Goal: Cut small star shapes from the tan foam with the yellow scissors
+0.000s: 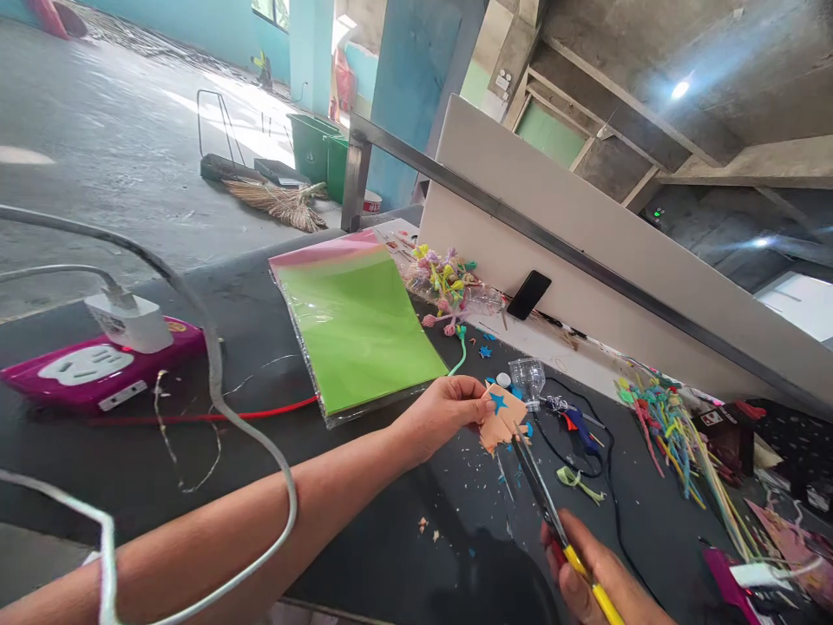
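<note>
Two hands on job. L hand [449, 412] pinches peach paper [512, 418] w/ blue star [498, 401] on it, above mid-table [364, 564]; R hand [602, 555] grips scissors [541, 493], blade tips at paper's edge. Bottle top [527, 379] and glue gun [581, 431] nr paper, twd panel-side edge. Green paper pack [357, 330] by floor-side edge. Phone [529, 295] leans on white panel [521, 200].

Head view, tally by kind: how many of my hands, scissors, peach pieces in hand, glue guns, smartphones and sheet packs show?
Hands: 2 (left hand, right hand)
Scissors: 1 pair
Held peach piece: 1
Glue gun: 1
Smartphone: 1
Pack of coloured sheets: 1
Total: 7
</note>
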Motion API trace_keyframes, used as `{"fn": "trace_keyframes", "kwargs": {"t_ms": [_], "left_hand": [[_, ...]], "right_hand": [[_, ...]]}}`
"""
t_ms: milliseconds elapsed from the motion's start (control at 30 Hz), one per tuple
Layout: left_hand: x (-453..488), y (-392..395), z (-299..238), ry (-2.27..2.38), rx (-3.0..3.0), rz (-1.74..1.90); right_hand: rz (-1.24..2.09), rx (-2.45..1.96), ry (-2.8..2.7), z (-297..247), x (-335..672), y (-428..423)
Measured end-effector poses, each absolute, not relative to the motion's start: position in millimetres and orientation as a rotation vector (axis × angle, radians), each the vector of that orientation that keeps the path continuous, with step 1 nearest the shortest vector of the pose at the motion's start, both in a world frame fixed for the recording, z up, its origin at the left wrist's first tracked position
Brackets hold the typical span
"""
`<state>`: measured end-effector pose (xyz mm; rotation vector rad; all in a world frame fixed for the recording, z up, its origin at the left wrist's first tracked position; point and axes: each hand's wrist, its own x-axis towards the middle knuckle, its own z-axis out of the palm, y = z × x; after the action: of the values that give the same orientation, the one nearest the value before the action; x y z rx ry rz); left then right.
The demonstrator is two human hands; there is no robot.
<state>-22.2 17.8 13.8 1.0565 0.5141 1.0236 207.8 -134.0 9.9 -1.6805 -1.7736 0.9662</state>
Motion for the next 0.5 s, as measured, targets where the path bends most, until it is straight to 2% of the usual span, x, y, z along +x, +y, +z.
{"fn": "trace_keyframes", "kwargs": {"t_ms": [300,500], "left_hand": [[-20.1,14.6,12.9,0.485,1.013,0.976],[-20.5,16.9,7.4,0.433,0.879,0.899]], "right_hand": [[1.119,-1.678,-1.847,7.4,206.3,-122.5],[0.983,-1.737,-1.739,6.7,217.9,-130.4]]}}
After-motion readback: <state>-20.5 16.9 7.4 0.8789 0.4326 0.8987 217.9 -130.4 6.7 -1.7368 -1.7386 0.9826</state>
